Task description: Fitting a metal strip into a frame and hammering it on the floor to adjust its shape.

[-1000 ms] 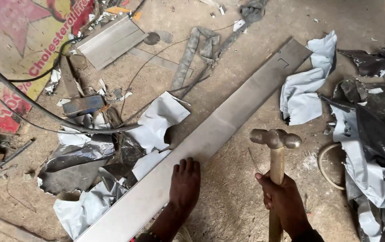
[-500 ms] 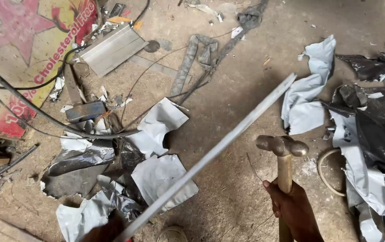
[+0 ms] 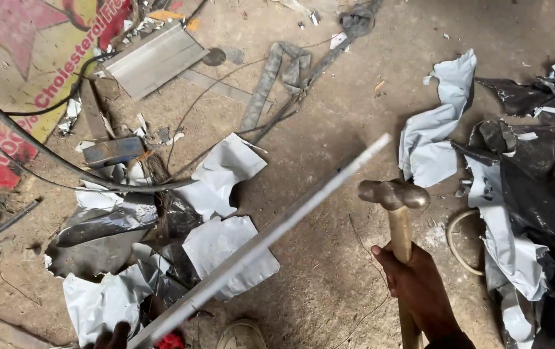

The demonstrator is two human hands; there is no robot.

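My right hand (image 3: 419, 287) grips the wooden handle of a ball-peen hammer (image 3: 393, 197), its steel head pointing away from me above the dirt floor. My left hand (image 3: 111, 337) shows only partly at the bottom edge and holds the near end of a long grey metal strip (image 3: 271, 236). The strip is lifted on edge and runs diagonally up to the right, ending just left of the hammer head.
Torn white and grey plastic sheets (image 3: 219, 174) lie left of the strip, and more plastic (image 3: 445, 129) is piled at the right. A black cable (image 3: 45, 152), a printed red and yellow board (image 3: 19, 71), metal offcuts (image 3: 151, 58) and a shoe tip (image 3: 242, 335) are around.
The strip lay flat on the floor under my left palm; it has been lifted and turned on edge. My left hand dropped to the bottom edge. The hammer stays raised.
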